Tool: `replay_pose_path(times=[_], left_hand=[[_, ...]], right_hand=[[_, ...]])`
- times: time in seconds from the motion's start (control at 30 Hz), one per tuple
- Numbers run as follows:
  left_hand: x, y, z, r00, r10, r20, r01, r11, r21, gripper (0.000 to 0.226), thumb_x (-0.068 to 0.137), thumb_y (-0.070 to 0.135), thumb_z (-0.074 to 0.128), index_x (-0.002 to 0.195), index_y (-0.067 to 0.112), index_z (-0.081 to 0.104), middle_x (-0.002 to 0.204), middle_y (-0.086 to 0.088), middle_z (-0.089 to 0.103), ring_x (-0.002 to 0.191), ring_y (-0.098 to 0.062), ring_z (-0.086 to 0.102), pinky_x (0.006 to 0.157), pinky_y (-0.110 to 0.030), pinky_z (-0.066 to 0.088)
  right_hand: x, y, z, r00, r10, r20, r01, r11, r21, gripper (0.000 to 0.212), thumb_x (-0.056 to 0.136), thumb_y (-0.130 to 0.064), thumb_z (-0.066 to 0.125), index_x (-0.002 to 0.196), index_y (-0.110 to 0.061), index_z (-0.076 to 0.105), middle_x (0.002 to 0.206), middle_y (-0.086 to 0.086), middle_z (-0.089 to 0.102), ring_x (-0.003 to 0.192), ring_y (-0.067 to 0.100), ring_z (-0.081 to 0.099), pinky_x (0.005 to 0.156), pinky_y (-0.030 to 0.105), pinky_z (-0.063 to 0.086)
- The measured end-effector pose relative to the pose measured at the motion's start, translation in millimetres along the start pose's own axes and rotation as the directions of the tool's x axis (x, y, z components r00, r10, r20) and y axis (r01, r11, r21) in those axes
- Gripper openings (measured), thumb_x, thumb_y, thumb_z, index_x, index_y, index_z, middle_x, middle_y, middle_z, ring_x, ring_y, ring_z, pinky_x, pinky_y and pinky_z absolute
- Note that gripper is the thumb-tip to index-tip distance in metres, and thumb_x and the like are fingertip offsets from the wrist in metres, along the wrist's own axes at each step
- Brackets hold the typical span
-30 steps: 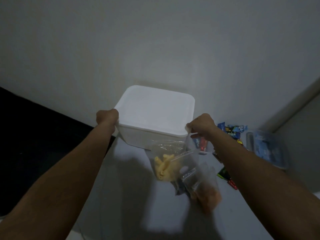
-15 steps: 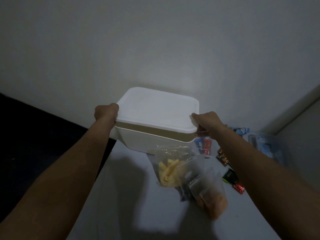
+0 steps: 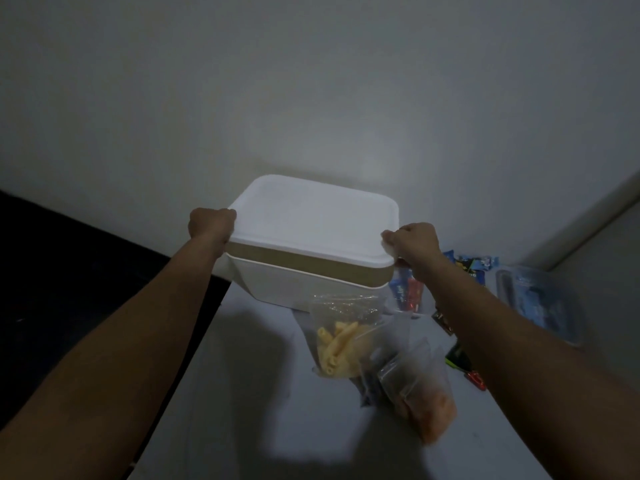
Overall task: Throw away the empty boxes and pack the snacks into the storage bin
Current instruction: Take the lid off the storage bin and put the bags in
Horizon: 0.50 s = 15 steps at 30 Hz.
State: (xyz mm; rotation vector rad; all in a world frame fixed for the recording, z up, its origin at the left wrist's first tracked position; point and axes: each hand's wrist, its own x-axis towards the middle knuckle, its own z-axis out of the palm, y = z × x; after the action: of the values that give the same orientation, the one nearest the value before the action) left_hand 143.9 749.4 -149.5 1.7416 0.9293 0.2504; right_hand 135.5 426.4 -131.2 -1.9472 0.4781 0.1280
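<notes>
A white storage bin [image 3: 298, 284] stands at the back of the pale table, against the wall. Its white lid [image 3: 311, 220] is raised a little off the rim, showing a tan band beneath. My left hand [image 3: 210, 225] grips the lid's left edge and my right hand [image 3: 412, 242] grips its right front corner. In front of the bin lie a clear bag of yellow tube snacks [image 3: 341, 344] and a clear bag of orange snacks [image 3: 427, 403]. Small coloured snack packets [image 3: 408, 294] lie to the right, partly behind my right arm.
A clear plastic package with blue print [image 3: 540, 306] lies at the table's right, near the wall corner. More blue packets [image 3: 474, 263] sit behind my right wrist. Left of the table edge [image 3: 194, 368] everything is dark. The room is dim.
Both hands have lifted the lid up off the bin; a second ago it sat closed. The gap under the lid has widened since half a second ago.
</notes>
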Motion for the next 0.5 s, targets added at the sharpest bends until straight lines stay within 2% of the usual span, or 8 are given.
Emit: replay_pose_path(times=[0.07, 0.13, 0.17, 0.23, 0.3, 0.4, 0.5], left_hand=[[-0.3, 5.7, 2.1, 0.999, 0.023, -0.024, -0.023, 0.999, -0.033, 0.025, 0.081, 0.019, 0.065, 0.092, -0.003, 0.062, 0.087, -0.011, 0.061, 0.079, -0.026, 0.057, 0.067, -0.028, 0.045], [-0.3, 11.3, 4.0, 0.998, 0.045, -0.045, -0.047, 0.997, -0.060, 0.020, 0.083, 0.018, 0.064, 0.083, -0.001, 0.060, 0.076, -0.006, 0.057, 0.079, -0.023, 0.057, 0.066, -0.028, 0.044], [-0.8, 14.5, 4.5, 0.998, 0.053, -0.047, -0.056, 0.995, -0.079, 0.020, 0.084, 0.019, 0.064, 0.079, 0.000, 0.058, 0.072, -0.004, 0.055, 0.079, -0.021, 0.056, 0.066, -0.028, 0.044], [-4.8, 23.4, 2.4, 0.996, 0.070, -0.053, -0.075, 0.992, -0.103, 0.019, 0.085, 0.019, 0.064, 0.078, 0.003, 0.058, 0.071, -0.003, 0.054, 0.075, -0.020, 0.055, 0.067, -0.029, 0.045], [-8.1, 30.6, -4.2, 0.995, 0.083, -0.053, -0.090, 0.986, -0.142, 0.020, 0.081, 0.017, 0.066, 0.068, 0.006, 0.055, 0.068, -0.001, 0.052, 0.070, -0.020, 0.053, 0.064, -0.030, 0.044], [-15.6, 31.2, -23.7, 0.992, 0.092, -0.082, -0.102, 0.985, -0.139, 0.021, 0.074, 0.019, 0.066, 0.062, 0.010, 0.051, 0.068, -0.001, 0.051, 0.063, -0.019, 0.051, 0.060, -0.030, 0.042], [-23.9, 16.9, -51.4, 0.993, 0.095, -0.075, -0.101, 0.991, -0.088, 0.025, 0.073, 0.029, 0.065, 0.064, 0.010, 0.052, 0.070, 0.003, 0.050, 0.070, -0.017, 0.052, 0.066, -0.026, 0.041]], right_hand=[[-0.6, -2.7, -0.8, 1.000, -0.006, -0.018, 0.007, 0.999, 0.040, 0.018, 0.082, -0.013, 0.071, 0.073, -0.001, 0.061, 0.097, 0.027, 0.067, 0.081, 0.037, 0.069, 0.077, 0.053, 0.059], [-1.5, -6.4, -2.1, 0.999, -0.011, -0.038, 0.014, 0.996, 0.083, 0.023, 0.080, -0.012, 0.071, 0.087, 0.009, 0.064, 0.100, 0.030, 0.067, 0.084, 0.040, 0.070, 0.074, 0.058, 0.058], [-1.8, -8.8, -3.7, 0.999, -0.020, -0.046, 0.024, 0.995, 0.100, 0.030, 0.079, -0.011, 0.071, 0.095, 0.014, 0.063, 0.102, 0.032, 0.066, 0.084, 0.040, 0.070, 0.074, 0.057, 0.058], [-3.1, -15.4, -8.2, 0.996, -0.056, -0.064, 0.063, 0.990, 0.123, 0.037, 0.079, -0.010, 0.069, 0.104, 0.015, 0.061, 0.105, 0.032, 0.065, 0.079, 0.033, 0.069, 0.069, 0.047, 0.059], [-5.6, -22.4, -13.4, 0.994, -0.085, -0.062, 0.093, 0.986, 0.139, 0.036, 0.081, -0.010, 0.069, 0.106, 0.015, 0.060, 0.106, 0.032, 0.065, 0.078, 0.031, 0.068, 0.063, 0.039, 0.059], [-15.6, -28.2, -18.4, 0.993, -0.118, -0.012, 0.119, 0.985, 0.123, 0.029, 0.084, -0.009, 0.069, 0.104, 0.011, 0.062, 0.108, 0.031, 0.065, 0.087, 0.034, 0.070, 0.069, 0.041, 0.061], [-34.7, -30.8, -19.7, 0.983, -0.140, 0.117, 0.135, 0.990, 0.052, 0.018, 0.082, -0.007, 0.072, 0.091, 0.007, 0.064, 0.104, 0.027, 0.067, 0.087, 0.031, 0.070, 0.067, 0.038, 0.061]])
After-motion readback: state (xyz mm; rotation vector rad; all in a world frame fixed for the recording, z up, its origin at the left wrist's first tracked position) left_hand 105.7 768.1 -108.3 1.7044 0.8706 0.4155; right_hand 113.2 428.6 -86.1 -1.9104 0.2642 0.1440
